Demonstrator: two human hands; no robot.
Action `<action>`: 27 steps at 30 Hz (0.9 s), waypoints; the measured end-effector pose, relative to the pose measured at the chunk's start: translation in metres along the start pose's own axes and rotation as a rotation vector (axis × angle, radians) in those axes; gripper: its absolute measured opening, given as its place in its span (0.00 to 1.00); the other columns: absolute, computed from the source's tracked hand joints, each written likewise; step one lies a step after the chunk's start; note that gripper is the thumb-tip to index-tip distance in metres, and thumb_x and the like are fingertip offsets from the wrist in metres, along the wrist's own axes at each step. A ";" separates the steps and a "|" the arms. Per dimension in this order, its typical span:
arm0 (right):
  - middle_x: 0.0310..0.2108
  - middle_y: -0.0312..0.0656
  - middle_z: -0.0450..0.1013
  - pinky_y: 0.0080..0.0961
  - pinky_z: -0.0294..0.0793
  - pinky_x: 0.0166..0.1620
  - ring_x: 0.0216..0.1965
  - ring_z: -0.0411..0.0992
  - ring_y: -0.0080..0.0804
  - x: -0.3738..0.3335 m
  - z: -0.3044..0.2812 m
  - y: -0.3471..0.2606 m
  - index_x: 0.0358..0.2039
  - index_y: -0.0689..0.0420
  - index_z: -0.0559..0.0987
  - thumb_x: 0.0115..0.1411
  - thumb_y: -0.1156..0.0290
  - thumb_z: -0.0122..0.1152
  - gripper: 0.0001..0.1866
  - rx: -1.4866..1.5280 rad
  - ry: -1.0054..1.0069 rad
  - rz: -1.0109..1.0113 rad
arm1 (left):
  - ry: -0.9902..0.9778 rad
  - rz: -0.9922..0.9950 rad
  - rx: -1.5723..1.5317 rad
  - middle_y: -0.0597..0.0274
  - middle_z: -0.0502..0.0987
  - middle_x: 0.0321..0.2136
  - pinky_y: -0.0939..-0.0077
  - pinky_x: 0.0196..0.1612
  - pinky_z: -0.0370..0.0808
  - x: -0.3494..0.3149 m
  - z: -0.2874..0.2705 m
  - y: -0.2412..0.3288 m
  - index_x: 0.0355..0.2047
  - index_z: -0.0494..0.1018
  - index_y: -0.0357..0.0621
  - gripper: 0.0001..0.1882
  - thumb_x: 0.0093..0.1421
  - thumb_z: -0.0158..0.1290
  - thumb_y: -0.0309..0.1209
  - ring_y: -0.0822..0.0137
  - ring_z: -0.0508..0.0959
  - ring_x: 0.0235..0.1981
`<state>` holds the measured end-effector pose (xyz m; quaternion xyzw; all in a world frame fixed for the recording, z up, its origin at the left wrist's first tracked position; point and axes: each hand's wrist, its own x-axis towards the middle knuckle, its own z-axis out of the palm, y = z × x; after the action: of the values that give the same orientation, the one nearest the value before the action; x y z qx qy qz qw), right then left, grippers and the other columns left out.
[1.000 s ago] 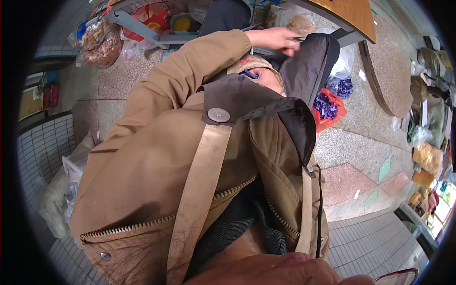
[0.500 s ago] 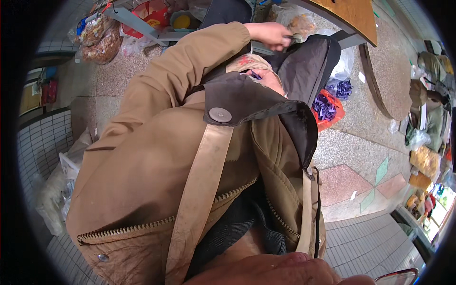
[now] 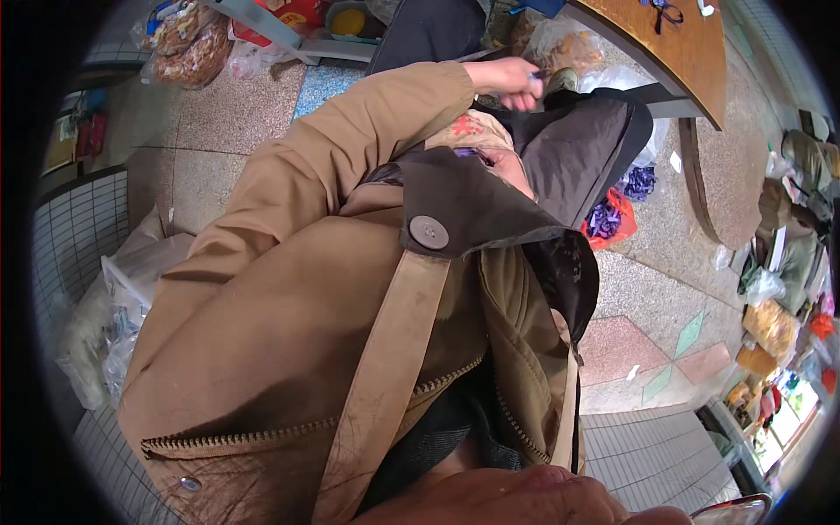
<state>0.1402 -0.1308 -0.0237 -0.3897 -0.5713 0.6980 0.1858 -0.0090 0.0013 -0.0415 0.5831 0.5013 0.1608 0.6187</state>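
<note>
My left hand (image 3: 512,80) reaches out over my lap at the end of a tan sleeve. Its fingers are curled closed around something small and dark, too blurred to name. Closer in, my right hand (image 3: 511,171) shows only in part behind the dark apron (image 3: 477,206); its fingers are hidden. Purple material (image 3: 472,155) peeks out beside that hand, above the apron's edge. A pale cloth with a red pattern (image 3: 468,129) lies between the two hands. Dark trousers (image 3: 577,144) cover my leg just to the right.
On the floor to the right sit a red bag (image 3: 621,223) of purple pieces and another purple bundle (image 3: 640,182). A wooden table (image 3: 669,61) stands at the upper right. Filled plastic bags (image 3: 188,57) are at the upper left, near a grey metal frame (image 3: 262,26).
The view has shifted, so more of the wooden table shows. My left hand has drawn in slightly, fingers still curled. More purple material shows near my right hand.
</note>
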 end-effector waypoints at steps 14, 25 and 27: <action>0.33 0.35 0.77 0.16 0.69 0.41 0.36 0.71 0.17 -0.002 -0.011 0.017 0.40 0.63 0.79 0.58 0.75 0.60 0.10 0.177 -0.187 -0.020 | 0.346 0.022 -0.001 0.61 0.77 0.27 0.78 0.31 0.74 -0.003 -0.006 0.007 0.33 0.70 0.36 0.13 0.66 0.42 0.35 0.72 0.76 0.27; 0.32 0.40 0.77 0.20 0.72 0.38 0.33 0.75 0.26 -0.020 -0.005 -0.046 0.36 0.62 0.79 0.53 0.79 0.61 0.09 -0.268 0.027 -0.558 | 0.248 0.115 -0.163 0.63 0.77 0.31 0.82 0.34 0.73 -0.057 0.000 0.032 0.38 0.69 0.40 0.11 0.67 0.42 0.33 0.77 0.74 0.29; 0.30 0.39 0.76 0.20 0.72 0.34 0.30 0.74 0.24 -0.025 -0.008 -0.050 0.35 0.62 0.79 0.54 0.79 0.61 0.07 -0.222 0.105 -0.627 | 0.227 0.104 -0.194 0.63 0.77 0.31 0.83 0.34 0.72 -0.063 0.003 0.034 0.39 0.69 0.40 0.11 0.68 0.41 0.33 0.78 0.74 0.29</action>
<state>0.1527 -0.1292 0.0316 -0.2481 -0.7257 0.5193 0.3771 -0.0218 -0.0405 0.0151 0.5241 0.5191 0.3051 0.6023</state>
